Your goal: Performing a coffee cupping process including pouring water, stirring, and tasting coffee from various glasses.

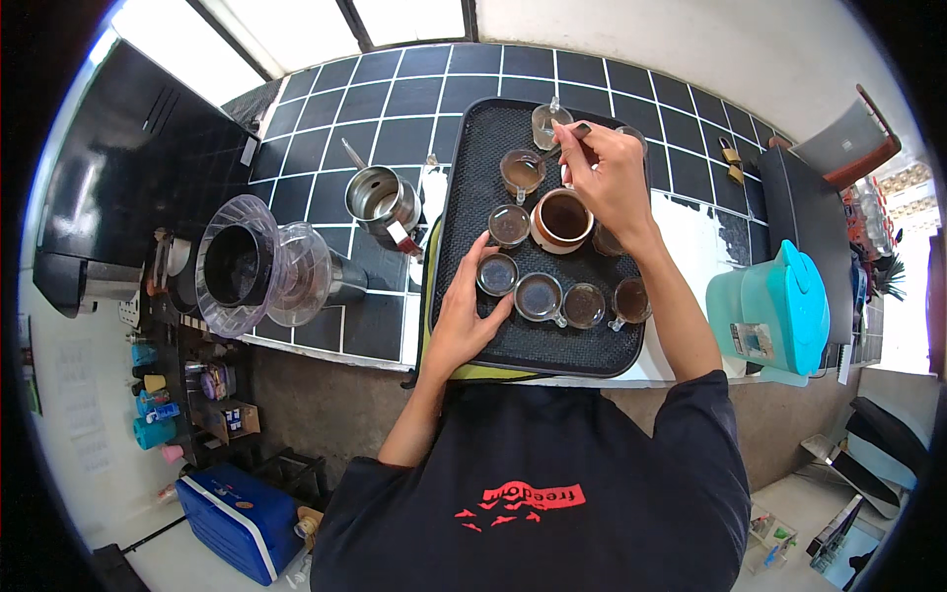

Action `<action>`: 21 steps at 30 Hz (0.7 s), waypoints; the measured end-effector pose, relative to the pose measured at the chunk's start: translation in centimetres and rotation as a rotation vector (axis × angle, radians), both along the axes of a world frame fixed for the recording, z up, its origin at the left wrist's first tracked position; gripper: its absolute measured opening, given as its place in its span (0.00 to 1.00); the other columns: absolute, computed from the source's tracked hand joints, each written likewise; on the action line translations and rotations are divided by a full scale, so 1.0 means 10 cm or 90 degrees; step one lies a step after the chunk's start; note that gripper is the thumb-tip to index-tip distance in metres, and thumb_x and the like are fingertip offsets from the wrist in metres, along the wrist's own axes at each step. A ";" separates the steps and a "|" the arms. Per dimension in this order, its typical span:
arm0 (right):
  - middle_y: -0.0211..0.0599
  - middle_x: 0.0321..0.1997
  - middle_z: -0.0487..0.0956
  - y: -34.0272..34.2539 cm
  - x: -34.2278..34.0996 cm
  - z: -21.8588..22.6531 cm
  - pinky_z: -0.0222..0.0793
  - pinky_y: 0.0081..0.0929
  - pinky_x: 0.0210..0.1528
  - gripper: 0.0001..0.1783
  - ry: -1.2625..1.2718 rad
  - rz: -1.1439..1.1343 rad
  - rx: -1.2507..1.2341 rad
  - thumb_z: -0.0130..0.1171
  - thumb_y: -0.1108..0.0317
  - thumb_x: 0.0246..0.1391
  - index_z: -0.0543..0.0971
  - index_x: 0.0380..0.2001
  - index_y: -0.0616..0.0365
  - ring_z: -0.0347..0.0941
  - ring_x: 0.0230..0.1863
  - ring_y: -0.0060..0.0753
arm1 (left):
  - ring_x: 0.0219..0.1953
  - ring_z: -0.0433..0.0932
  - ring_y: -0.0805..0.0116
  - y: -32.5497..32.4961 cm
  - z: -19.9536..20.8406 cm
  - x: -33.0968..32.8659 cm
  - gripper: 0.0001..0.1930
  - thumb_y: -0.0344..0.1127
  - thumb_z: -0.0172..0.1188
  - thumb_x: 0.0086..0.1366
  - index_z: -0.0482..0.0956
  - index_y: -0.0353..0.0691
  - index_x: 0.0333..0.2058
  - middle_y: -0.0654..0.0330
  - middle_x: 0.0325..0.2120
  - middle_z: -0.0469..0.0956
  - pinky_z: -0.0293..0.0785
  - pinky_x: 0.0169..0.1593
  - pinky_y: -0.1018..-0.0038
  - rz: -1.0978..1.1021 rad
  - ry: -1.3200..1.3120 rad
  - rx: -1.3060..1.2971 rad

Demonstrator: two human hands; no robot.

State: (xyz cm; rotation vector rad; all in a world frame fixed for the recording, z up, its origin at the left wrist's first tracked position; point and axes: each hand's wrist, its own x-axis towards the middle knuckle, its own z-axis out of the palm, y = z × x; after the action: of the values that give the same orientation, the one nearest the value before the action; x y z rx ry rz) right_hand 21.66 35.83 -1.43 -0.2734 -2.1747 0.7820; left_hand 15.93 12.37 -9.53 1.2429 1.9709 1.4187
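A black textured tray (493, 350) holds several small glass cups around a white-rimmed ceramic cup (562, 217) with a brown inside. My left hand (462, 324) curls its thumb and fingers around a glass cup (497, 275) at the tray's left side, with dark contents. In the pinch of my right hand (614, 178) is a spoon (580, 130), angled over the far part of the tray. Its tip comes near a glass cup of brown liquid (523, 172) and a clear glass cup (550, 126). My right hand partly covers cups at the tray's right.
Left of the tray stand a steel pitcher (377, 200) and a clear plastic dripper-like vessel (301, 274). On the right are a turquoise water jug (769, 308) and a padlock (732, 163). The black-tiled counter (414, 97) ends at its front edge near my body.
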 end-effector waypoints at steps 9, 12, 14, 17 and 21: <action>0.33 0.18 0.78 0.00 0.00 0.00 0.66 0.18 0.18 0.11 -0.006 -0.007 -0.024 0.57 0.70 0.63 0.82 0.30 0.68 0.74 0.17 0.18 | 0.61 0.70 0.51 0.00 0.01 0.00 0.43 0.25 0.65 0.56 0.52 0.36 0.69 0.46 0.57 0.70 0.64 0.64 0.63 -0.004 -0.003 0.001; 0.33 0.18 0.78 0.01 0.01 -0.02 0.66 0.19 0.19 0.11 -0.007 -0.007 -0.023 0.58 0.70 0.63 0.82 0.31 0.68 0.74 0.17 0.18 | 0.61 0.69 0.51 0.00 0.01 0.00 0.43 0.25 0.66 0.56 0.52 0.37 0.69 0.46 0.57 0.70 0.64 0.64 0.63 -0.004 -0.001 0.001; 0.33 0.18 0.78 -0.01 0.01 0.00 0.66 0.19 0.19 0.11 -0.006 -0.009 -0.023 0.58 0.71 0.63 0.82 0.31 0.68 0.74 0.17 0.18 | 0.62 0.69 0.51 0.00 0.01 0.00 0.44 0.25 0.66 0.56 0.52 0.37 0.69 0.46 0.57 0.70 0.63 0.64 0.63 -0.005 0.001 0.002; 0.33 0.18 0.78 -0.01 0.01 0.02 0.66 0.19 0.19 0.10 -0.003 -0.010 -0.017 0.58 0.71 0.62 0.82 0.31 0.68 0.73 0.17 0.18 | 0.62 0.69 0.51 0.00 0.00 0.00 0.44 0.25 0.66 0.56 0.52 0.37 0.69 0.46 0.57 0.70 0.64 0.64 0.63 -0.002 0.003 -0.003; 0.33 0.18 0.78 0.00 0.01 0.00 0.66 0.19 0.19 0.10 -0.004 -0.005 -0.028 0.58 0.71 0.62 0.82 0.31 0.68 0.73 0.17 0.18 | 0.61 0.69 0.51 0.00 -0.01 0.00 0.44 0.25 0.66 0.56 0.52 0.37 0.69 0.46 0.57 0.70 0.64 0.64 0.63 -0.001 0.007 -0.001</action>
State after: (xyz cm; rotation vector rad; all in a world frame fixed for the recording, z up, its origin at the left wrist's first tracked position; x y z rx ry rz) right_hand 21.79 35.79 -1.39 -0.3077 -2.1632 0.8270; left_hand 15.89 12.36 -9.58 1.2541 1.9776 1.4130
